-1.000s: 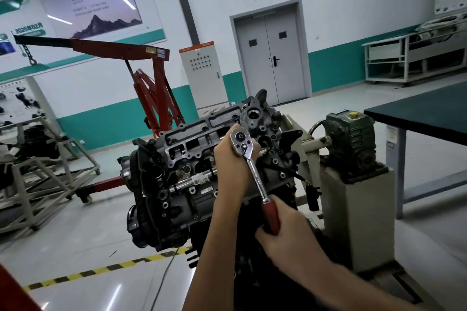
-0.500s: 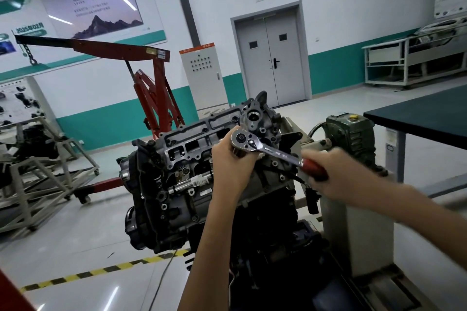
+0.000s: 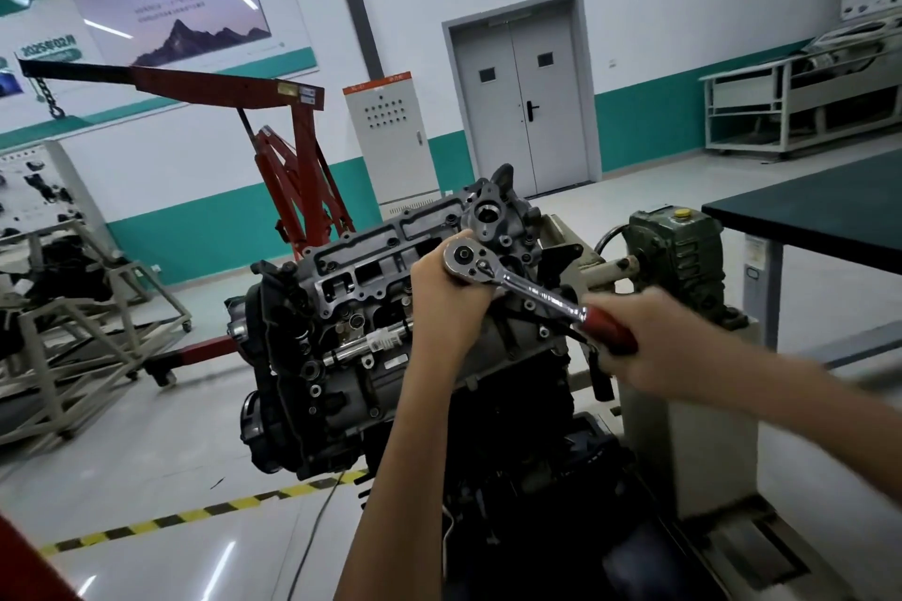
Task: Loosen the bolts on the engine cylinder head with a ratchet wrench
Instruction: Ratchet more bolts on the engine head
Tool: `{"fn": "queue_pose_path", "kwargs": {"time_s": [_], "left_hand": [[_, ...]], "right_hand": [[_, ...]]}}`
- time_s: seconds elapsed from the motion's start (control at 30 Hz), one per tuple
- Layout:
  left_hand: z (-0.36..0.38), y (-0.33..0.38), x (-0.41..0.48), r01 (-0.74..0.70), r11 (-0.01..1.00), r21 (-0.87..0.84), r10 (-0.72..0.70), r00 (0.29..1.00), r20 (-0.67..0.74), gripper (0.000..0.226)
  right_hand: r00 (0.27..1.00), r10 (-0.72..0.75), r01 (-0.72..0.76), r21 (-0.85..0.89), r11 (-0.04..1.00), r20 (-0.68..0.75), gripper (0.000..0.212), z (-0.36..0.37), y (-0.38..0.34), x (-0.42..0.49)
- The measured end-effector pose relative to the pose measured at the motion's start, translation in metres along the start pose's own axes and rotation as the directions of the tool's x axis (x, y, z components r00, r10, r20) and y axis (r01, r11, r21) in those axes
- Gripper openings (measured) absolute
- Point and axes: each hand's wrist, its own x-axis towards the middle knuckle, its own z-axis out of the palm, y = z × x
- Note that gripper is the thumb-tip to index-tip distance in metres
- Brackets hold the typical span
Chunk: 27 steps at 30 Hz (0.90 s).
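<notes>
A dark grey engine with its cylinder head [image 3: 371, 268] uppermost sits on a stand in the middle of the view. A chrome ratchet wrench [image 3: 532, 290] with a red grip lies across the head's right end, its round head over a bolt hidden beneath it. My left hand [image 3: 449, 288] wraps around the wrench's head and steadies it from the left. My right hand [image 3: 649, 337] grips the red handle out to the right, slightly blurred.
A grey-green gearbox [image 3: 673, 254] on a beige pedestal stands right of the engine. A dark-topped table [image 3: 830, 210] is at the far right. A red engine hoist [image 3: 293, 151] stands behind, a metal frame stand [image 3: 78, 337] at left. Yellow-black tape [image 3: 185, 517] marks the floor.
My right hand has swung the handle from pointing down toward me up and out to the right, pivoting about the wrench's head. In the last half second it dropped slightly. My left hand stayed put.
</notes>
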Motion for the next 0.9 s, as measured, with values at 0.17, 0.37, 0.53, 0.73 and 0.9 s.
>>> {"fn": "queue_pose_path", "kwargs": {"time_s": [0.17,0.37,0.53,0.73,0.9], "left_hand": [[-0.004,-0.003,0.0,0.027,0.999,-0.024,-0.026,0.999,0.022,0.023],[0.006,-0.002,-0.01,-0.062,0.998,-0.01,0.061,0.996,-0.058,0.034],[0.019,0.005,-0.01,-0.042,0.996,-0.079,0.029,0.987,-0.156,0.026],[0.005,-0.002,-0.004,0.04,0.995,-0.088,-0.048,0.995,-0.09,0.038],[0.004,-0.001,-0.003,0.015,0.995,-0.095,-0.019,0.999,-0.048,0.037]], "right_hand": [[0.99,-0.133,0.107,-0.375,0.921,-0.044,0.019,-0.042,0.021,0.039],[0.988,0.045,-0.029,0.105,0.994,-0.15,0.022,0.034,0.001,-0.007],[0.952,0.182,-0.023,0.533,0.846,-0.247,0.029,0.098,-0.057,-0.022],[0.988,0.055,-0.025,0.201,0.979,-0.144,0.031,0.057,-0.012,-0.01],[0.983,-0.161,0.128,-0.303,0.944,-0.088,0.021,-0.023,0.027,0.026]]}}
